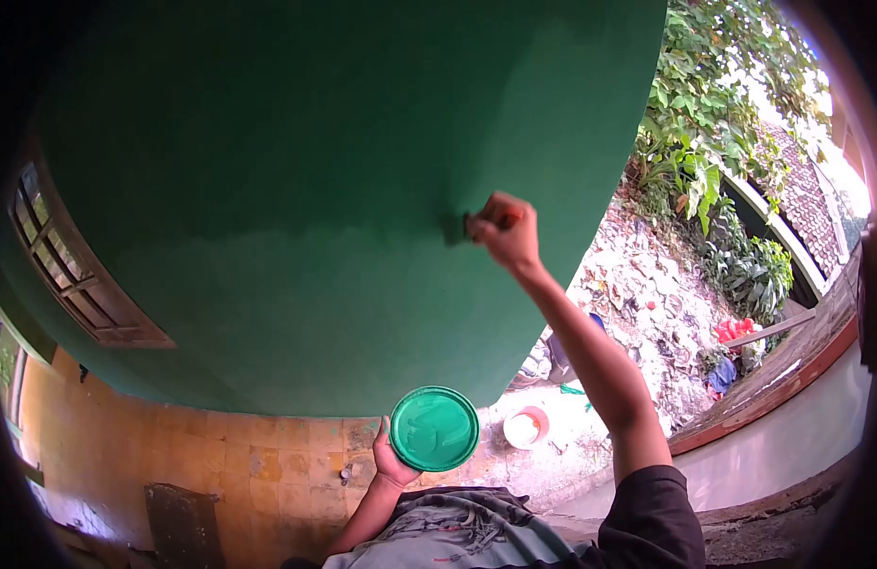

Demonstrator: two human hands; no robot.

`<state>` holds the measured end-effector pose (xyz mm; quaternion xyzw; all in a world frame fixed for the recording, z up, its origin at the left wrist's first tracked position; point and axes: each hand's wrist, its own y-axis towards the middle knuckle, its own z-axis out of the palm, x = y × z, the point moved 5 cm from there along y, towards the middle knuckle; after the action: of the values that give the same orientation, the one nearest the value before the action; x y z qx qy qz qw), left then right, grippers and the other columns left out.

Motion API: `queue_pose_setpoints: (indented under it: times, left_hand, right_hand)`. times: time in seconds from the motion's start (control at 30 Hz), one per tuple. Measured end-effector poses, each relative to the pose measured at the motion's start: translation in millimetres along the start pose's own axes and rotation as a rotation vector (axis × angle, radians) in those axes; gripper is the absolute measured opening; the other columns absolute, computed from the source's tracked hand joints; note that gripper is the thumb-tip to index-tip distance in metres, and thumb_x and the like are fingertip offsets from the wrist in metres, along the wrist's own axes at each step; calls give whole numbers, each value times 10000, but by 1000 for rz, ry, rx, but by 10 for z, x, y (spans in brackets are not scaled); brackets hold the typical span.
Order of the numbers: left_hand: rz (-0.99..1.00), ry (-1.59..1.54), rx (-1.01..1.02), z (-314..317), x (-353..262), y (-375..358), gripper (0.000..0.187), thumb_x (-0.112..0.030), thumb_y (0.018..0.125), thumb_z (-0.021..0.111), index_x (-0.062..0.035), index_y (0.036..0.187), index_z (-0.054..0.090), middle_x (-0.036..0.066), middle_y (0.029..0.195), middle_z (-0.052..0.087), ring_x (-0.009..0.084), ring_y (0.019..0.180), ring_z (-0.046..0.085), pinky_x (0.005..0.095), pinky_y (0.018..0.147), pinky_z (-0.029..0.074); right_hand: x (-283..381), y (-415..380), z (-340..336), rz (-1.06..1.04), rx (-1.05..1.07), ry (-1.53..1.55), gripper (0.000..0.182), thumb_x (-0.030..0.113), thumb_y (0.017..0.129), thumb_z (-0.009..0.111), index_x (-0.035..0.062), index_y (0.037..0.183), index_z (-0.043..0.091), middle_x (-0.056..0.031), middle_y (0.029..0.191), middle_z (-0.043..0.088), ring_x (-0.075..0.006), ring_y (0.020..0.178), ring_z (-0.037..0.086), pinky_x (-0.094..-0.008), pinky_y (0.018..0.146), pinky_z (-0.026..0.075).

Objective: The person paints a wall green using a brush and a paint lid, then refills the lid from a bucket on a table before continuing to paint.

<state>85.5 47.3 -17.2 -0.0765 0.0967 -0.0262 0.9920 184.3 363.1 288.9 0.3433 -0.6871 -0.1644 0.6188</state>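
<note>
My right hand [507, 232] is raised against the green wall [315, 142], its fingers closed round a paintbrush [469, 228]. The brush's dark end meets the wall, blurred, and a bit of orange-red handle shows inside my grip. Down in front of my body, my left hand [393, 457] grips a round tub of green paint [435, 429] by its left side, thumb up along the rim. Most of the left fingers are hidden beneath the tub. Darker green covers the upper wall, with a lighter band below and to the right.
A wooden-framed window [88, 275] is set in the wall at left. Below lies a worn yellow tiled floor [287, 465] with a dark panel [184, 526]. A whitish bucket [526, 428] stands by the wall's right corner, near littered ground [647, 275] and leafy plants [704, 123].
</note>
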Motion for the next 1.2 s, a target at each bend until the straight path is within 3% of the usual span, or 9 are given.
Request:
queue_pose_setpoints:
  times: [0.07,0.23,0.37,0.57,0.63,0.83,0.97,1.03,1.2]
  left_hand:
    - [3,5,-3,5,1,9,761,-629,1032,415,-73,1551,426,209,1560,467,409,1420,465,611,1178,365]
    - [15,4,-9,11,-9,-12,765,-629,1027,429,-70,1549,428,209,1556,471,406,1420,465,613,1179,362]
    - [37,9,-2,-30,-30,16,767,-628,1019,449,-71,1546,434,204,1555,475,403,1415,469,612,1178,363]
    - [31,19,-27,-29,-37,-5,778,-638,1012,458,-72,1545,435,202,1557,474,401,1418,468,612,1178,363]
    - [18,31,-19,6,-46,14,782,-641,1010,459,-71,1546,434,202,1559,472,402,1419,466,613,1179,362]
    - [23,41,9,12,-68,6,799,-650,1027,403,-65,1572,387,216,1588,426,417,1438,444,622,1180,361]
    - [59,17,16,-14,-48,-28,779,-637,1022,434,-67,1552,423,200,1565,464,404,1426,457,612,1181,359]
    - [74,0,20,-44,-53,-44,779,-637,1022,432,-67,1553,422,200,1565,464,403,1425,458,609,1181,360]
    - [114,-12,3,-59,-63,-89,782,-628,1025,436,-54,1555,412,214,1577,444,414,1429,449,611,1187,349]
  right_hand:
    - [542,292,-141,-88,-84,255,173,-33,817,703,-2,695,585,-37,600,615,-82,601,606,-233,554,456]
    - [1432,488,-317,-761,-477,-19,189,-52,834,741,10,740,590,-36,666,636,-72,544,530,-253,539,436]
    - [987,98,-43,-903,-372,-381,159,-90,816,698,34,796,600,-67,652,572,-198,517,542,-308,514,452]
    - [385,-410,225,-483,-150,-305,116,-11,803,712,47,780,613,-90,637,578,-242,513,540,-341,522,464]
    - [369,-238,215,-182,-6,-168,162,-32,790,739,9,714,601,-47,633,590,-96,562,538,-259,560,463]
    - [1086,549,-165,-486,-249,68,167,-42,838,721,1,725,606,-61,591,568,-119,537,489,-261,535,421]
    - [1241,285,-190,-796,-404,-193,122,-67,824,737,20,875,667,-96,773,672,-192,566,613,-320,575,509]
    - [922,67,-6,-1001,-330,-457,143,-119,798,696,15,823,654,-110,850,719,-210,642,656,-301,592,534]
    - [212,-525,236,-658,319,-698,253,14,638,648,104,860,567,-65,858,621,-279,783,648,-426,553,510]
